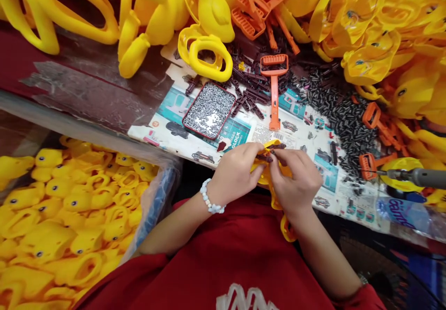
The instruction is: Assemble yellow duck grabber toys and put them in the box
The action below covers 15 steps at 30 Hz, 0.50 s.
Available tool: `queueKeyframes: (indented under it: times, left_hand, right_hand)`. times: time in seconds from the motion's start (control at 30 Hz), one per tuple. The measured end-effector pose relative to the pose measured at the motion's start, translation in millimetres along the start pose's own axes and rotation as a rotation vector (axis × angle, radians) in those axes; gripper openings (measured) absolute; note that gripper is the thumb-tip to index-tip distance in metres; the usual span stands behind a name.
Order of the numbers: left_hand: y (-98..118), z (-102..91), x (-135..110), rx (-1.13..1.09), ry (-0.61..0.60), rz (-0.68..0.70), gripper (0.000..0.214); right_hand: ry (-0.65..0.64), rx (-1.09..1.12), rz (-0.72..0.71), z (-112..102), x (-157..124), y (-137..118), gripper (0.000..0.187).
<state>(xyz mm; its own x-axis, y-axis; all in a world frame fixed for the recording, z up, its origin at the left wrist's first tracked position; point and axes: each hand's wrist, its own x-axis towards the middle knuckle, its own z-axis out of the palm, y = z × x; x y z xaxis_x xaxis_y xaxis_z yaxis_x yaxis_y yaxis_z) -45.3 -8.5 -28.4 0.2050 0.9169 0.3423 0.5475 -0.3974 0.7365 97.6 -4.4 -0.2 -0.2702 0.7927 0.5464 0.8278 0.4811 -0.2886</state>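
Note:
Both my hands meet at the table's near edge around a yellow plastic duck part (275,198). My left hand (237,173), with a white bead bracelet on its wrist, is closed on the part's left side. My right hand (296,180) is closed on its right side, and its fingertips pinch a small dark brown plastic piece (277,147) against the top of the part. Most of the yellow part is hidden behind my fingers; its lower end hangs down past my right wrist.
A metal tray of small screws (209,110) lies just beyond my hands. Dark plastic pieces (344,119), orange handles (274,91) and heaps of yellow duck shells (376,26) cover the table. A bin of assembled yellow ducks (69,217) stands at left. A power screwdriver (414,177) and a water bottle (404,212) lie at right.

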Motion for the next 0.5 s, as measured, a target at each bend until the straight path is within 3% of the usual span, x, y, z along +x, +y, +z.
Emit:
queueKeyframes:
  times: [0.17,0.3,0.5]
  left_hand:
    - [1,-2.7,5,0.054,-0.071,0.023,0.016]
    - [3,-1.4,7,0.060,-0.128,-0.004,0.016]
    - [6,3.5,4,-0.014,-0.091,-0.089,0.020]
  right_hand:
    - [-0.025,-0.142,-0.086,-1,3,-3,0.010]
    - [-0.053,-0.135,-0.145,-1,1,0,0.017]
    - [-0.080,-0.003,-0.021,-15,1,7,0.012]
